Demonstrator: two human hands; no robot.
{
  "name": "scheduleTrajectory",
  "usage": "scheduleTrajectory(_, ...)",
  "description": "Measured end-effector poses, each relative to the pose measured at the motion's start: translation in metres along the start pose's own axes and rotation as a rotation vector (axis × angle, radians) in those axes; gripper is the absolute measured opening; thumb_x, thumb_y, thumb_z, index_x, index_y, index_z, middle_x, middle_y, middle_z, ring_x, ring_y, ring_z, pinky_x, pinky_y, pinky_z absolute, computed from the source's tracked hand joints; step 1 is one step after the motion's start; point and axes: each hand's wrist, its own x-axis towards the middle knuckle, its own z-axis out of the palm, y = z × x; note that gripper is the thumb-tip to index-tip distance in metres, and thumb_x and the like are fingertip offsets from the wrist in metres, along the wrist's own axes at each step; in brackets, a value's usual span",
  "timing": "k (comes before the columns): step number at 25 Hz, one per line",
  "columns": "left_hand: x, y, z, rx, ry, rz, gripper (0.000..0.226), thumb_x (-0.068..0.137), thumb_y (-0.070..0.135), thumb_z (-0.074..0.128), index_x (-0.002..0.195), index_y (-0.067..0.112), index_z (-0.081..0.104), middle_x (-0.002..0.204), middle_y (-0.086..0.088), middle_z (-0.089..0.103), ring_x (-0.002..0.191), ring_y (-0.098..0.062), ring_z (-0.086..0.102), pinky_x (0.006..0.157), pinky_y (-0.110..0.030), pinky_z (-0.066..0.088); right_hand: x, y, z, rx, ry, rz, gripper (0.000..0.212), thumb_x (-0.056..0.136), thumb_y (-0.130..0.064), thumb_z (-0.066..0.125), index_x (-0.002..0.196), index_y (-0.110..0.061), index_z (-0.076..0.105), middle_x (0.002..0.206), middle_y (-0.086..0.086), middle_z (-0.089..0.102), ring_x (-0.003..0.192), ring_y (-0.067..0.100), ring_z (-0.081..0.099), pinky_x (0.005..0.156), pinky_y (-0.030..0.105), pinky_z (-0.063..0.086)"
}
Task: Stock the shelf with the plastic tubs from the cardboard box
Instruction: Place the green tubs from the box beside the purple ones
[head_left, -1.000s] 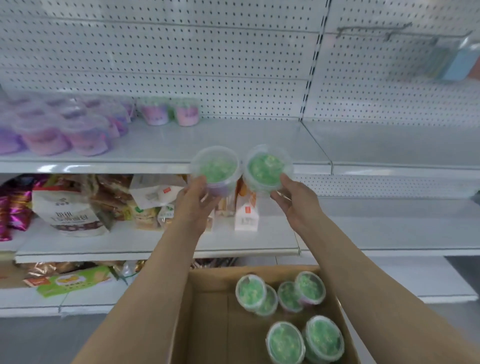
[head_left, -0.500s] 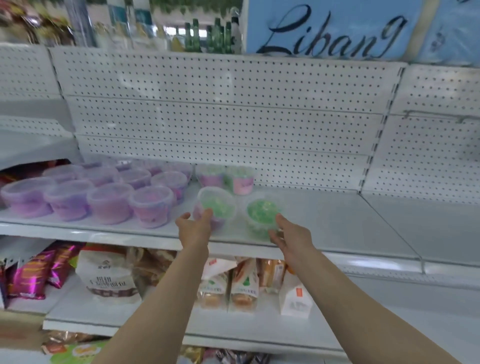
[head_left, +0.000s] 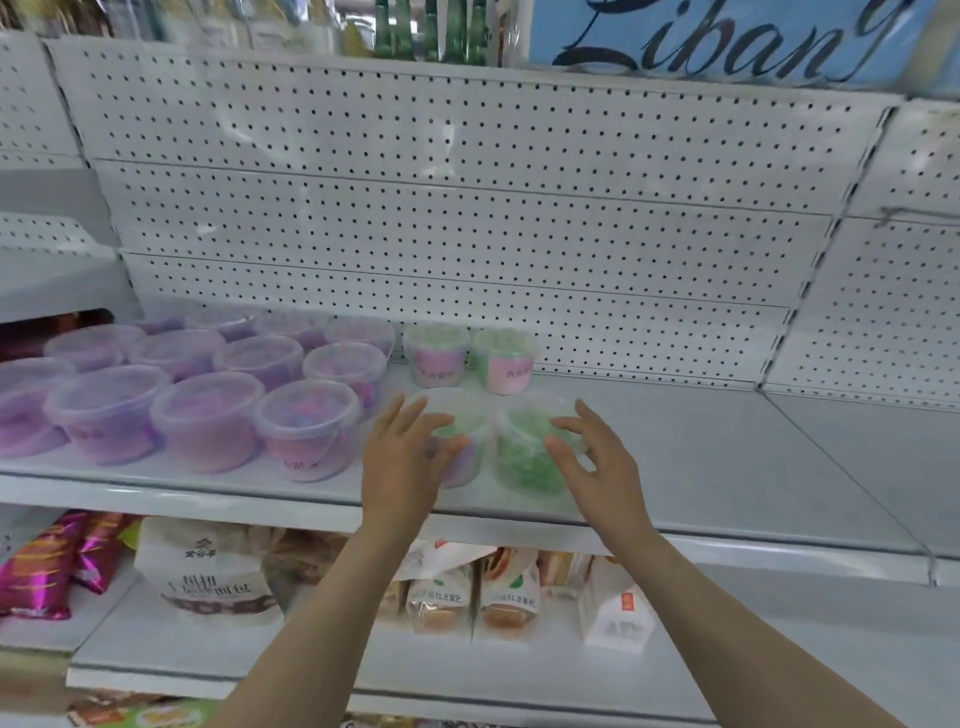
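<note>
2 plastic tubs stand upright side by side near the front edge of the white shelf. The left tub sits just beyond the left hand, whose thumb and spread fingers lie loosely against its near side and lid without curling round it. The right tub stands directly ahead and left of the right hand, whose relaxed fingers are parted at its wall; blur hides whether they touch. Both lids face up, with the tubs' axes vertical. The right tub shows green contents, the left one green above with a purplish lower part. Behind them stand 2 more tubs against the pegboard. To the left sit rows of purple tubs.
</note>
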Motion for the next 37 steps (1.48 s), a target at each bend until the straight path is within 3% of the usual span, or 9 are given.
scheduleTrajectory(5, 0.033, -0.019, 0.014, 0.020, -0.012, -0.023, 0.032, 0.086, 0.037, 0.069, 0.110, 0.016, 0.070, 0.131, -0.009, 0.061, 0.137, -0.026, 0.040, 0.107, -0.039, 0.037, 0.037, -0.004, 0.029, -0.293, 0.041, -0.058, 0.046, 0.088, -0.061, 0.055, 0.120, -0.031, 0.066, 0.147, -0.001, 0.049, 0.135, 0.020, 0.038, 0.109, 0.036, 0.038)
scheduleTrajectory(12, 0.067, -0.035, 0.028, 0.003, -0.035, -0.099, 0.030, 0.090, 0.039, 0.064, 0.112, 0.019, 0.065, 0.125, 0.001, 0.063, 0.138, -0.022, 0.034, 0.102, -0.046, 0.040, 0.071, -0.007, 0.047, -0.385, 0.004, -0.016, 0.050, 0.090, -0.060, 0.055, 0.130, -0.031, 0.062, 0.149, 0.002, 0.047, 0.138, 0.020, 0.033, 0.105, 0.034, 0.039)
scheduleTrajectory(28, 0.081, -0.037, 0.033, 0.126, -0.070, -0.109, 0.036, 0.097, 0.038, 0.053, 0.122, 0.014, 0.057, 0.135, -0.004, 0.057, 0.143, -0.029, 0.025, 0.109, -0.048, 0.031, 0.089, -0.012, 0.067, -0.577, -0.022, 0.004, 0.051, 0.096, -0.057, 0.045, 0.139, -0.030, 0.053, 0.156, 0.001, 0.037, 0.146, 0.023, 0.024, 0.107, 0.039, 0.039)
scheduleTrajectory(33, 0.081, 0.006, 0.021, 0.410, -0.202, -0.048, 0.050, 0.097, 0.045, 0.047, 0.134, 0.011, 0.049, 0.143, -0.011, 0.047, 0.139, -0.033, 0.031, 0.109, -0.046, 0.030, 0.085, -0.022, 0.031, -0.594, -0.183, -0.007, 0.051, 0.100, -0.048, 0.043, 0.148, -0.030, 0.040, 0.162, 0.007, 0.025, 0.149, 0.025, 0.018, 0.114, 0.041, 0.029)
scheduleTrajectory(37, 0.072, 0.083, 0.009, 0.346, -0.292, 0.111, 0.050, 0.095, 0.043, 0.053, 0.134, 0.013, 0.048, 0.136, -0.012, 0.052, 0.125, -0.033, 0.046, 0.098, -0.044, 0.041, 0.076, -0.041, -0.043, -0.684, -0.192, -0.073, 0.050, 0.100, -0.043, 0.047, 0.148, -0.029, 0.041, 0.159, 0.006, 0.030, 0.147, 0.023, 0.024, 0.115, 0.042, 0.031)
